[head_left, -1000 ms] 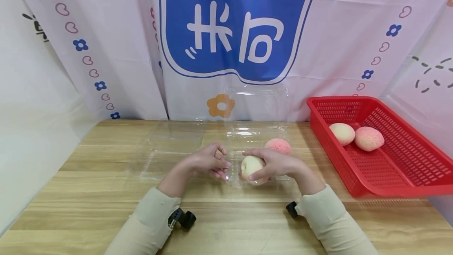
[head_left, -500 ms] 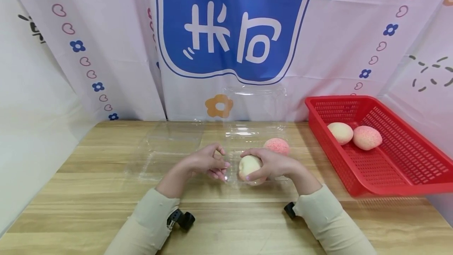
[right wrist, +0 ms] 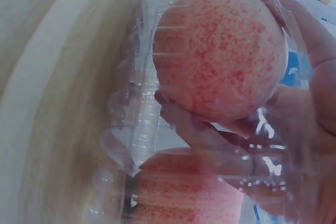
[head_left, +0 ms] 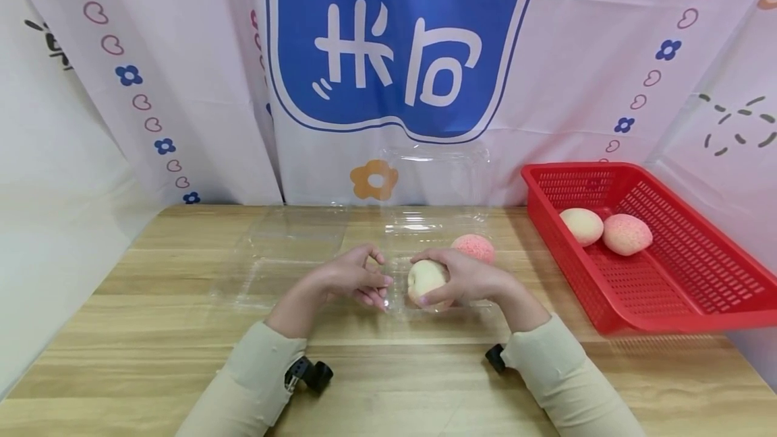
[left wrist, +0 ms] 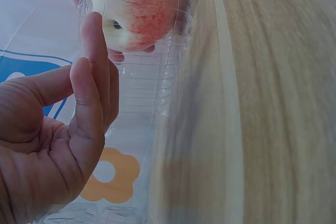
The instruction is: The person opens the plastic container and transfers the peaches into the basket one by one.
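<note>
In the head view a pale peach (head_left: 425, 279) sits low in the front of a clear plastic box (head_left: 403, 224), and my right hand (head_left: 470, 280) grips it from above and the right. The right wrist view shows the peach's red-speckled side (right wrist: 223, 53) behind clear plastic, with fingers curled round it. A pink peach (head_left: 473, 247) lies behind the right hand in the same box. My left hand (head_left: 355, 277) is at the box's left edge, fingers loosely bent and holding nothing; its fingertips (left wrist: 92, 24) are beside the clear wall in the left wrist view.
A second clear box (head_left: 291, 248) lies open on the wooden table (head_left: 388, 383), left of the first and partly behind the left hand. The red basket (head_left: 607, 295) at the right holds two peaches (head_left: 627, 235). A printed cloth (head_left: 328, 160) hangs behind the table.
The right hand and the peach it grips have shifted slightly left within the box. The left hand looks nearly still, and the whole head view has moved a little.
</note>
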`<state>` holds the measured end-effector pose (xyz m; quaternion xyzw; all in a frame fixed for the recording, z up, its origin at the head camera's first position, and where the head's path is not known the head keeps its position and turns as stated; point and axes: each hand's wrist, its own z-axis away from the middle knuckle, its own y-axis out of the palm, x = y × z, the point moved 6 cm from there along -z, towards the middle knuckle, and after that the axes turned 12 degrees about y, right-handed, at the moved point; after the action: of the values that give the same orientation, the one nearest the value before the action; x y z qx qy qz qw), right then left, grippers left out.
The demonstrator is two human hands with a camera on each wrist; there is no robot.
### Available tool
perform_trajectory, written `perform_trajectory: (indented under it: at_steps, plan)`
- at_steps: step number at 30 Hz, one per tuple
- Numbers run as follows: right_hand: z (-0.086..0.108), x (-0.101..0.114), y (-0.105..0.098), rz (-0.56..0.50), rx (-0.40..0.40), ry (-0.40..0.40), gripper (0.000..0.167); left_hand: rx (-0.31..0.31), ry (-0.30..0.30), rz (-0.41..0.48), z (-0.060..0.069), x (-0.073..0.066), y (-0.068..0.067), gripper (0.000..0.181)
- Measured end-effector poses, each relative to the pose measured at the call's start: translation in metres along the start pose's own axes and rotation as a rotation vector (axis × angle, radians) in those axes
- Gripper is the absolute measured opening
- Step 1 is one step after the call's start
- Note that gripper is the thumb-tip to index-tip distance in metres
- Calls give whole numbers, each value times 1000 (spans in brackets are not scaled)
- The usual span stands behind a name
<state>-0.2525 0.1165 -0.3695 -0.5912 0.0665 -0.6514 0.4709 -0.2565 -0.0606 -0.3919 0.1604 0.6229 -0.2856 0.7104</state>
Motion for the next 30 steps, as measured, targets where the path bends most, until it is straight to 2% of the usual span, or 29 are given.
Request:
perform_trajectory:
  at_steps: [9,17,23,30]
  plan:
    - [4,3,-6,-55,-8,-10,67,1,2,-3,0,0,0,44]
    - [9,5,-14,-3,-67,-6,67,4,-2,-4,0,0,-1,44]
    - [14,9,-22,7,-105,-35,66,5,-2,-14,1,-1,-2,44]
    - [25,13,-37,-82,-101,-76,65,11,3,0,2,-2,-1,44]
